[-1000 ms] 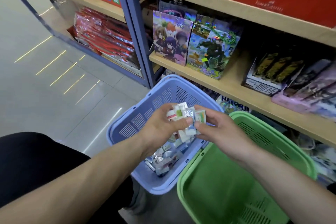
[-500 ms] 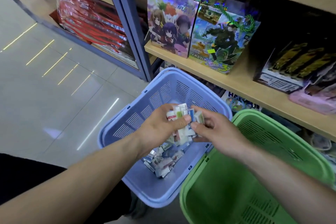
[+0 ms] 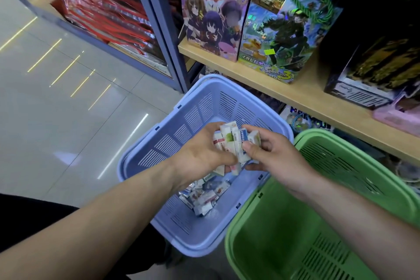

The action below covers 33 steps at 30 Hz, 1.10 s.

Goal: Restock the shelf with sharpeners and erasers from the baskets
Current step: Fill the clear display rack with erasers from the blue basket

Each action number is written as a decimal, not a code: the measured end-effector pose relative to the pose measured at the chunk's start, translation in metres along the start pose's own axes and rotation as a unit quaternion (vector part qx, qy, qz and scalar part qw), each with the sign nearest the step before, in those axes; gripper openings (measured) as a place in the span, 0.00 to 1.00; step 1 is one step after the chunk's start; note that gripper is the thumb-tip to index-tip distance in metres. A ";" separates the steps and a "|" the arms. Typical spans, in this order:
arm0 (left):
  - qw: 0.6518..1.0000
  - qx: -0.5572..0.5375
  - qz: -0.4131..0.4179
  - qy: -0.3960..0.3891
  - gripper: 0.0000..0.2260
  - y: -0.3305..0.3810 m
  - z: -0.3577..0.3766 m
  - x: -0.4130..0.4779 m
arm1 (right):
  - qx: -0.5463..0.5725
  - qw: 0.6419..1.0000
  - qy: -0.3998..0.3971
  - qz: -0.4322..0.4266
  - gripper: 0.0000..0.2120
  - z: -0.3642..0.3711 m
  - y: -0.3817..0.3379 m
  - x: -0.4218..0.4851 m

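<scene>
At frame centre, above the blue basket (image 3: pixel 159 143), the left hand (image 3: pixel 200 157) grips a bundle of wrapped erasers (image 3: pixel 231 141) while the right hand (image 3: pixel 270 161) pinches its right edge; more erasers lie loose in the basket's bottom. They look light, firm and slick in their wrappers, so squeezing the stack's flat sides should stop pieces sliding out

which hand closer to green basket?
Right. The right hand is above the right edge of the blue basket, beside the green basket; the left hand further left, over the blue one's middle. Both grip erasers.
</scene>
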<state>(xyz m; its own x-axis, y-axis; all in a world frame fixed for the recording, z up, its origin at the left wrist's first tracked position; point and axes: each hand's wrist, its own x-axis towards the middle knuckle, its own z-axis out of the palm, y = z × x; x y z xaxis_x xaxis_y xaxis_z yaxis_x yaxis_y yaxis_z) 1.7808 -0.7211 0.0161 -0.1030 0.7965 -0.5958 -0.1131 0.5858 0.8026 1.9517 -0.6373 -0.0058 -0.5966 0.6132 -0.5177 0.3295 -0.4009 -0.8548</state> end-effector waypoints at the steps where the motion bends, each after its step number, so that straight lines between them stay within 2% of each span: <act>1: 1.000 0.003 -0.001 0.000 0.24 0.000 -0.001 0.000 | 0.005 1.000 0.000 0.005 0.21 -0.001 0.001 0.001; 9: 0.999 -0.003 0.006 -0.032 0.10 0.001 -0.005 -0.005 | 0.012 0.999 -0.041 0.008 0.14 -0.002 -0.004 0.002; 14: 0.999 0.023 0.015 -0.024 0.10 -0.001 -0.005 -0.008 | 0.020 0.997 -0.079 0.017 0.15 -0.003 -0.006 0.002; 18: 0.999 0.024 0.006 -0.020 0.09 0.000 -0.004 -0.012 | 0.016 0.997 -0.076 0.018 0.17 -0.004 -0.007 0.002; 24: 1.000 0.025 0.002 -0.005 0.07 0.001 -0.002 -0.013 | 0.065 0.994 -0.069 0.046 0.10 -0.002 -0.009 0.003; 30: 0.998 0.063 0.007 0.008 0.07 0.001 0.002 -0.015 | 0.003 0.995 -0.099 0.019 0.17 0.004 -0.006 -0.001; 33: 0.999 0.037 0.002 0.001 0.07 0.002 0.005 -0.014 | -0.002 0.997 -0.074 0.009 0.20 0.002 -0.003 0.001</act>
<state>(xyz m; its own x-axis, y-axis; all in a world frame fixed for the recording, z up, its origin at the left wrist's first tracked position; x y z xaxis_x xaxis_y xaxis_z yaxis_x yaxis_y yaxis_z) 1.7870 -0.7308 0.0260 -0.1043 0.7983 -0.5932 -0.0389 0.5927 0.8044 1.9483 -0.6372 -0.0041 -0.6914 0.4987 -0.5227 0.3437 -0.4092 -0.8452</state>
